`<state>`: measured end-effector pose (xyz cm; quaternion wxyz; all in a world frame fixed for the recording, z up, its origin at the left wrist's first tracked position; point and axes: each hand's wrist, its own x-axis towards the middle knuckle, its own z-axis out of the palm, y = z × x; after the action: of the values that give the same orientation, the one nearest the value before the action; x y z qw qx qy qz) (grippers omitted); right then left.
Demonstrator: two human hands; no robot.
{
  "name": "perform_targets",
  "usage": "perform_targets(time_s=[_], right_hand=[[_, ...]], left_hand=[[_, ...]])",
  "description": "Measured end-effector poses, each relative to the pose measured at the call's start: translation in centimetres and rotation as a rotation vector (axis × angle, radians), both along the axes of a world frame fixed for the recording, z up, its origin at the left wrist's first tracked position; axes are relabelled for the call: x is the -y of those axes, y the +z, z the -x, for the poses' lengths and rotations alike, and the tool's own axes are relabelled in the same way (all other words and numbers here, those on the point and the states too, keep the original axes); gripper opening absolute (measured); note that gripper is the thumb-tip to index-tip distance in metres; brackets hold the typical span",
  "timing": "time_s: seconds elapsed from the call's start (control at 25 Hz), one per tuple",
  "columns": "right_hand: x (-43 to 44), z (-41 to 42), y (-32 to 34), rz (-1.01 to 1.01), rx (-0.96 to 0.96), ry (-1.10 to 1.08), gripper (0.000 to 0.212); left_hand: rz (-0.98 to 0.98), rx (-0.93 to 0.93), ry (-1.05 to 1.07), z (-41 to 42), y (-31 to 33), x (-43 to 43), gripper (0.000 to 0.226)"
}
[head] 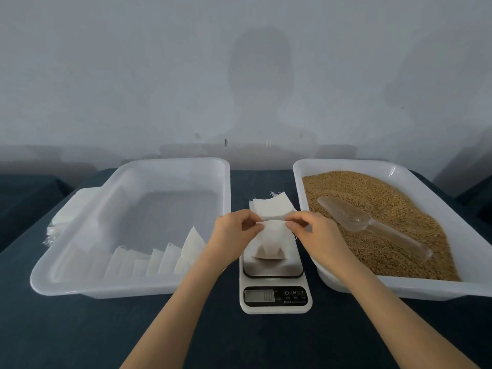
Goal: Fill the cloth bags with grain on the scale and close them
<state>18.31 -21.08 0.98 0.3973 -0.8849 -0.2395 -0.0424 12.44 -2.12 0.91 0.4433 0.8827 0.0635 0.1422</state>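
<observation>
The left hand (234, 231) and the right hand (312, 230) meet at the centre of the frame. Each pinches one end of the top edge of a white cloth bag (271, 241) between thumb and fingertips. The bag stands upright on the steel platform (271, 271) of a white kitchen scale (275, 310), mouth up. Its top edge runs left to right between the hands, and a darker patch shows through the cloth near its bottom.

The scale's long axis runs from the lower frame toward the wall. On its dark panel, a grey display (259, 296) shows digits too blurred to read. Beside it are a power symbol and the letters M and T. The smaller print under these, and a brand line below, are too small to make out.

Just behind the scale lies a small stack of flat bags (271, 206).

At centre right, a white tray (399, 288) holds golden grain (372, 195). A clear plastic scoop (372, 225) lies on the grain, its bowl toward the upper left and its handle toward the lower right.

At centre left, a second white tray (106, 287) has a row of white bags (165, 258) standing along its near wall. Another pile of white cloth (66, 217) sits outside its left edge.

Everything rests on a dark blue cloth (80, 328).
</observation>
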Motion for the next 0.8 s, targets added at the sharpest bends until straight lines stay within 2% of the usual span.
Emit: perform_targets(time_s=[0.8], right_hand=[[0.01, -0.31, -0.57, 0.011, 0.024, 0.007, 0.016]], left_hand=[[-0.052, 0.015, -0.033, 0.39, 0.05, 0.06, 0.006]])
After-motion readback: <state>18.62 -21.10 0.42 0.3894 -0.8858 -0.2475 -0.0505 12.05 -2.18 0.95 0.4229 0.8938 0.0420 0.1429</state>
